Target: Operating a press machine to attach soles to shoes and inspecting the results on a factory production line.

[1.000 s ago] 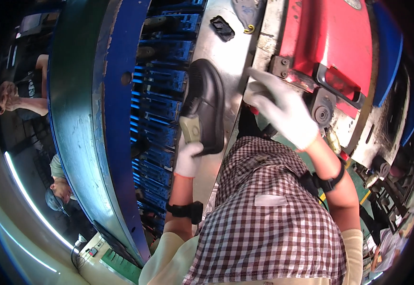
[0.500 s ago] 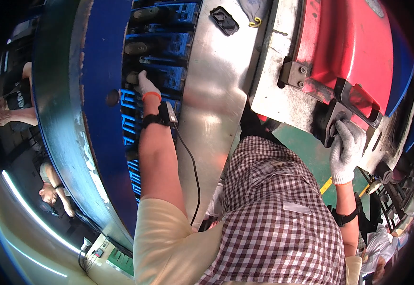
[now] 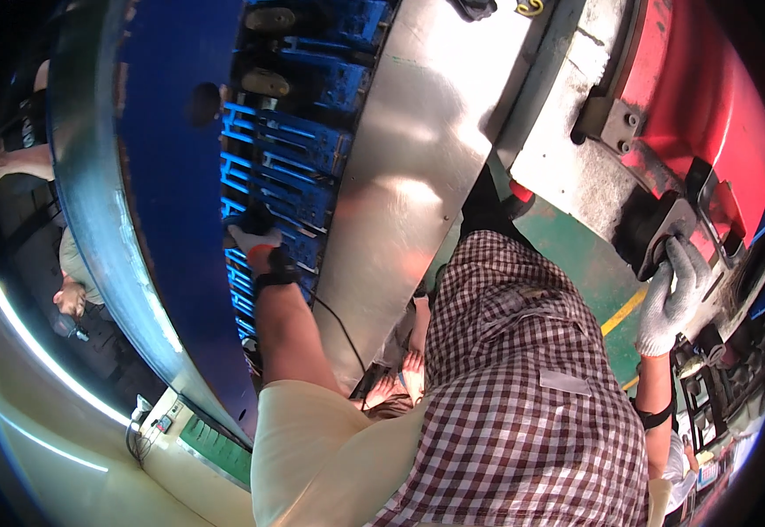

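Note:
My left hand point(image 3: 253, 237), in a white glove, reaches into a row of blue racks point(image 3: 290, 149) on the left. Its fingers are closed around a dark rounded piece point(image 3: 261, 217), whose kind is too shadowed to make out. My right hand point(image 3: 677, 299), also gloved, is at the right beside a red machine point(image 3: 707, 97). Its fingers press together on the edge of a black, flat-faced piece point(image 3: 663, 230), the thumb side partly hidden. Dark items with oval tan tops point(image 3: 265, 83) sit in the racks beyond my left hand.
A bare metal ledge point(image 3: 400, 184) runs between the racks and the machine. A metal bracket point(image 3: 611, 125) juts from the machine's pale plate. A tall blue panel point(image 3: 172, 176) borders the racks, with a person point(image 3: 75, 281) past it. A cable point(image 3: 343, 325) trails from my left wrist.
My left hand has come nearer along the racks, from the dark tan-topped items to the narrow blue slots. My right hand stays at the black piece. The whole view has shifted.

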### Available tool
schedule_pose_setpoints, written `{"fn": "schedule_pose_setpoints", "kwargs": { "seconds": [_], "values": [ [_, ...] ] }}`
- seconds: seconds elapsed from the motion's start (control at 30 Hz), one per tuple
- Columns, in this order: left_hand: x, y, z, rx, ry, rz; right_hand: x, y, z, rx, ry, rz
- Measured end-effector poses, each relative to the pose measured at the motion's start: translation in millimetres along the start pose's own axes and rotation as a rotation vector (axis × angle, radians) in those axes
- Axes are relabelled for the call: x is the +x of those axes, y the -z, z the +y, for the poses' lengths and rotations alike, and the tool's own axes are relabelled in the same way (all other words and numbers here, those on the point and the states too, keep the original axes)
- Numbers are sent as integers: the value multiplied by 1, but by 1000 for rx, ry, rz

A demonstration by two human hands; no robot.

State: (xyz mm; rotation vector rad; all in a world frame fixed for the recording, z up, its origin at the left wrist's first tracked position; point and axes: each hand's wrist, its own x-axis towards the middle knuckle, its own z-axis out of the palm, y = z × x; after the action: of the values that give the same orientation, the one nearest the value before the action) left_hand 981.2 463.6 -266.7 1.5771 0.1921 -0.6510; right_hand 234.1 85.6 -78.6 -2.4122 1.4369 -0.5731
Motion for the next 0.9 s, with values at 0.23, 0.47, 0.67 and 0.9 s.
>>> {"fn": "schedule_pose_setpoints", "kwargs": {
  "seconds": [0.23,0.47,0.67,0.9],
  "values": [
    [-1,-22,-20,-190,407,373,0,-2,-21,-109,-33,-32],
    [-166,-88,-32,-536,322,149,0,-3,-22,-121,-21,14],
    [-309,-245,-42,-406,406,-669,3,-4,2,60,13,39],
    [-401,-422,-27,-100,435,-1347,5,16,-24,810,-107,-328]
  ]
}}
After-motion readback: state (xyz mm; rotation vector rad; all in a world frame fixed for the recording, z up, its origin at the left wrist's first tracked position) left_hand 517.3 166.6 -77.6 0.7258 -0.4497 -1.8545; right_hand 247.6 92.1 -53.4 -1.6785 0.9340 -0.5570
